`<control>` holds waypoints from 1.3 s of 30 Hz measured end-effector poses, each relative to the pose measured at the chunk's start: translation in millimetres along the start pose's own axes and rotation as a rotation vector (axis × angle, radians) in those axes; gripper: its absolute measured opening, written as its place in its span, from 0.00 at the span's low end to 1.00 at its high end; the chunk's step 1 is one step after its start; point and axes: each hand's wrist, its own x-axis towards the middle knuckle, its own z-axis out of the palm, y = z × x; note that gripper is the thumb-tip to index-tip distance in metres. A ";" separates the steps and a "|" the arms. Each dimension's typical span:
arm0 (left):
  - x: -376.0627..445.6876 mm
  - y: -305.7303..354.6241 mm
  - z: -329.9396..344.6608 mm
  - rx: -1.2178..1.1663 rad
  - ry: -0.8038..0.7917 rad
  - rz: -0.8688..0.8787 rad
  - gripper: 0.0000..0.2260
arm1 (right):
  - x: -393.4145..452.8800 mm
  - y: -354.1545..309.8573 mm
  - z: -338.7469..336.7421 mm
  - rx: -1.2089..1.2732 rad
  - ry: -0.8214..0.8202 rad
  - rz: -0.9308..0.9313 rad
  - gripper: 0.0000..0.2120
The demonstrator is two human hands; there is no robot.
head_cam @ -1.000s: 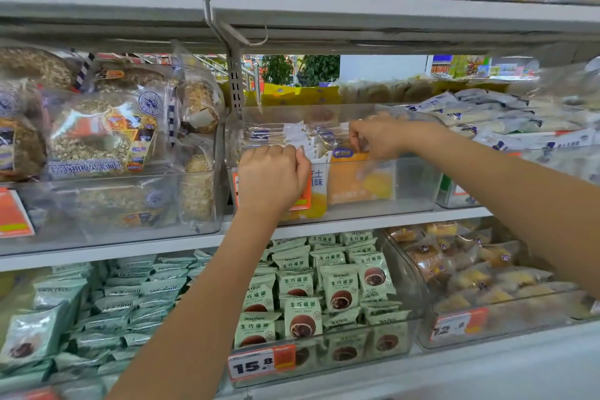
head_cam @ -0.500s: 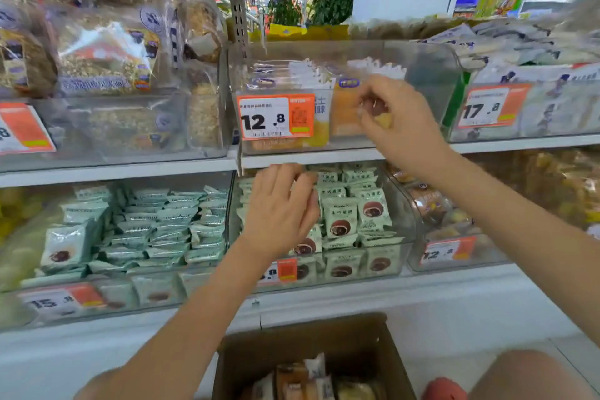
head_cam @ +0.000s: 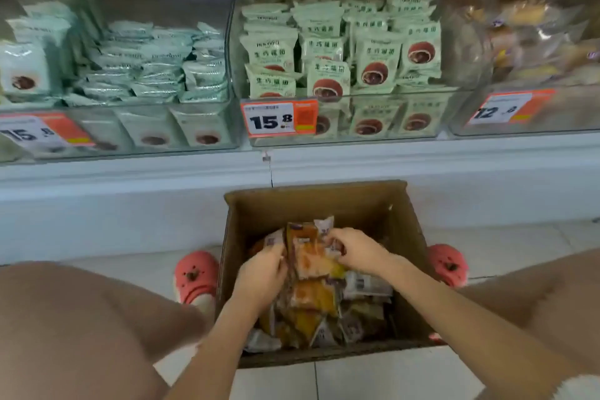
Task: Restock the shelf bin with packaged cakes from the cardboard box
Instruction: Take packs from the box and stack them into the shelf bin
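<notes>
The person crouches over the cardboard box (head_cam: 324,201) on the tiled floor, knees spread to either side and pink clogs (head_cam: 194,276) flanking it; both hands are down inside the box among the packaged cakes (head_cam: 311,299). The left hand (head_cam: 261,273) has its fingers curled against the left edge of an upright orange-and-white packet (head_cam: 306,253), and the right hand (head_cam: 355,250) pinches the packet's top right side, so the two appear to hold the same packet or a small bunch between them; motion blur hides exactly how many. The box sits just below the lowest shelf edge, directly under a clear bin of green-wrapped chocolate buns (head_cam: 344,55) with a 15.8 price tag (head_cam: 279,118); a second bin of pale green packets (head_cam: 130,65) stands to its left and a bin of clear-wrapped pastries (head_cam: 526,42) to its right. The shelf bin meant for the cakes is not in view, so how full it is cannot be told. Judging from the box, which holds many packets heaped loosely across its bottom, a good share of the restocking is left; this moment looks like the gathering of another load, with the lift to the shelf not yet made.
</notes>
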 end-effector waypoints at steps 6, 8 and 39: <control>-19.2 -28.1 40.4 -0.070 -0.176 -0.208 0.12 | 42.9 3.7 60.9 0.232 0.017 0.294 0.27; -18.2 -25.6 42.3 -0.124 -0.143 -0.206 0.10 | 56.1 10.5 71.2 0.384 0.142 0.492 0.34; -11.0 27.4 -15.8 -1.268 -0.153 -0.357 0.28 | -43.1 -23.4 5.5 1.507 0.122 0.192 0.16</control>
